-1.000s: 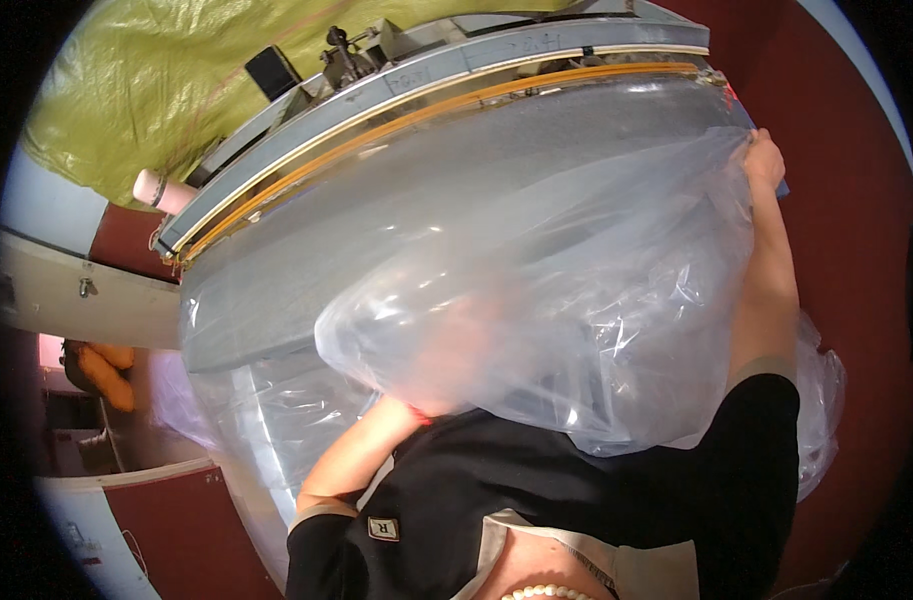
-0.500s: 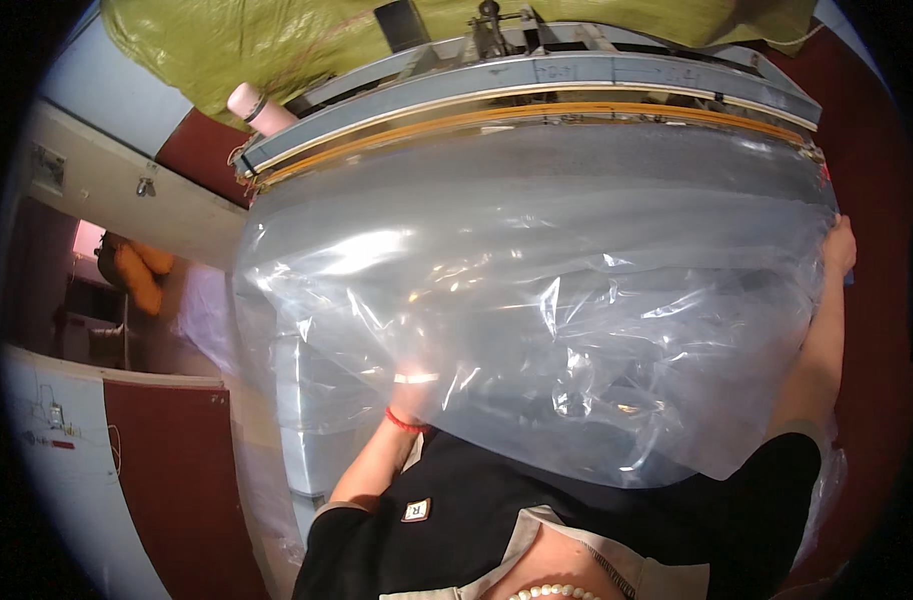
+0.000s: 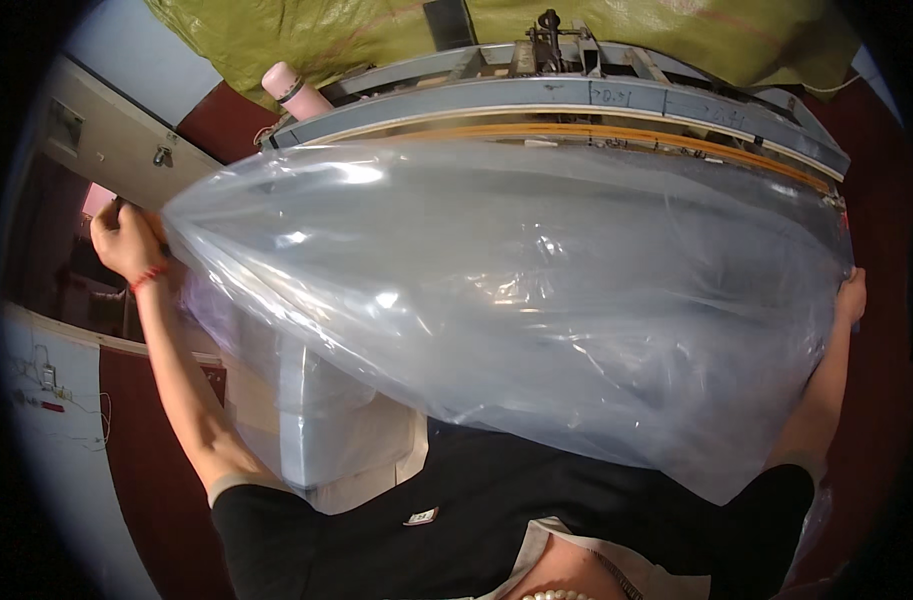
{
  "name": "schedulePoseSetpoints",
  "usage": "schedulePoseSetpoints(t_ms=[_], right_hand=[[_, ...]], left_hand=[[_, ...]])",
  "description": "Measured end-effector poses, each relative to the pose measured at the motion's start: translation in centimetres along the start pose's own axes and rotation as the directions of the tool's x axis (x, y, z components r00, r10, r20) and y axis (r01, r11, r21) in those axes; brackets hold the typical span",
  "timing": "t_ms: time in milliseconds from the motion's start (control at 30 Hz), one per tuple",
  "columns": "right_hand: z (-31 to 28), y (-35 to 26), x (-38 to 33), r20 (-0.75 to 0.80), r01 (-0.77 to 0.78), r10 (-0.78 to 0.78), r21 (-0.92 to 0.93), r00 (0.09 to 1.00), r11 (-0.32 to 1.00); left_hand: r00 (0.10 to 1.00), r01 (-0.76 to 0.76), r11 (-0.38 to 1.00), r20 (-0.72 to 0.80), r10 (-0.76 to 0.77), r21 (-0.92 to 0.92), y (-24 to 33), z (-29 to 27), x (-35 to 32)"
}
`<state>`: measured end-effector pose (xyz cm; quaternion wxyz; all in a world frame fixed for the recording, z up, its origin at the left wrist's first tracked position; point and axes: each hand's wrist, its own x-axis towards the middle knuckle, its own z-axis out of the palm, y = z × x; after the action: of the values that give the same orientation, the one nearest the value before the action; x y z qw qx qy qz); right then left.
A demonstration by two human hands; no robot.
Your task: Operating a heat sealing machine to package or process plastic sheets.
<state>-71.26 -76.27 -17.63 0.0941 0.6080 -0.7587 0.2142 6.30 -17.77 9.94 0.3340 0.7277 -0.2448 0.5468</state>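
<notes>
Stretching clear plastic bag (image 3: 536, 300) between left hand (image 3: 126, 240) and right hand (image 3: 850, 296), fingers clamped on its ends, grey sealing machine (image 3: 576, 100) beyond fingers, olive sack (image 3: 306, 30) behind, dark-red floor.

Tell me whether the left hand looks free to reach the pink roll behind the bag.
Probably not as things stand. The left hand grips one end of the clear plastic bag, stretched toward the right hand. The pink roll lies up beyond the bag's corner; releasing its grip would open the way.
</notes>
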Motion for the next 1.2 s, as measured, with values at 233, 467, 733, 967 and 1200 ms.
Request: schedulePoseSetpoints(t_ms=[233,467,733,967,1200], right_hand=[[-0.1,-0.6,-0.3,0.067,0.015,-0.014,-0.012,0.998,1.000],[0.1,0.1,0.1,0.058,0.004,-0.004,-0.006,0.998,1.000],[1.2,0.2,0.4,0.015,0.030,-0.031,0.020,0.999,0.999],[4.8,9.0,4.8,-0.067,0.107,-0.086,0.472,0.994,0.875],[-2.0,10.9,2.8,0.165,-0.189,0.098,0.925,0.981,0.328]], left_hand=[[0.278,-0.057,0.994,0.958,-0.076,0.095,2.5,1.1,-20.2],[0.507,-0.318,0.948,0.843,0.180,-0.011,0.1,4.4,-21.2],[0.438,0.280,0.946,0.898,0.025,-0.163,3.7,12.3,-21.7],[0.432,0.230,0.950,0.897,0.096,-0.213,2.1,15.2,-24.8],[0.545,0.298,0.931,0.838,0.015,-0.210,3.9,12.6,-24.3]])
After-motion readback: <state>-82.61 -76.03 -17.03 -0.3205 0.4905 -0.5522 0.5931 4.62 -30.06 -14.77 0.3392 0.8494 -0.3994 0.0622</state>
